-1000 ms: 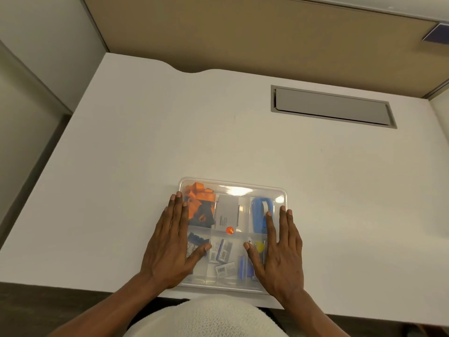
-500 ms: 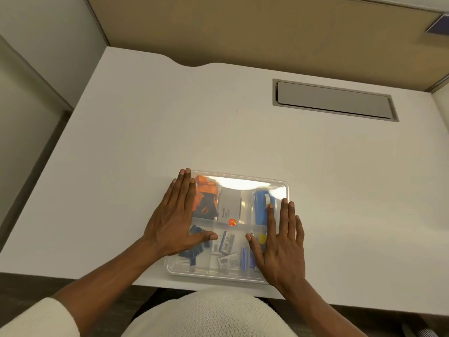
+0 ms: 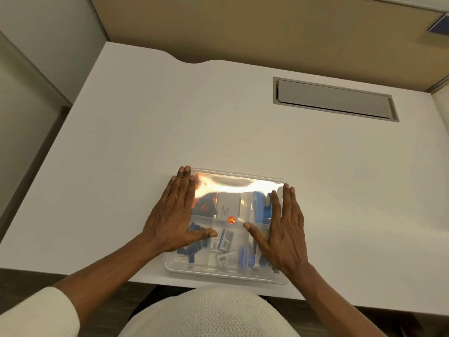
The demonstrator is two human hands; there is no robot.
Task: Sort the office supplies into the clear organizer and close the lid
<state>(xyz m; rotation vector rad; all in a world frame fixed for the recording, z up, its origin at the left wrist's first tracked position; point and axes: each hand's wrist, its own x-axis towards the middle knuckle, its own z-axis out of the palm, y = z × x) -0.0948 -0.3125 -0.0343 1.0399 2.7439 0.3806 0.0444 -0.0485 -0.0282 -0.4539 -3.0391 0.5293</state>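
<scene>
Left hand [image 3: 175,215] and right hand [image 3: 285,229] lie flat, fingers apparently extended.

The see-through box [image 3: 226,269] sits on a white desk [image 3: 218,132]. Between the two flat hands there is a grey card box [image 3: 228,205] with an orange dot [image 3: 231,220]. Blue clips [image 3: 194,249] show under the left hand [image 3: 173,215], and a blue stapler [image 3: 261,205] just beside the right hand [image 3: 285,232]. The sleeve [image 3: 36,312] is cream.
</scene>
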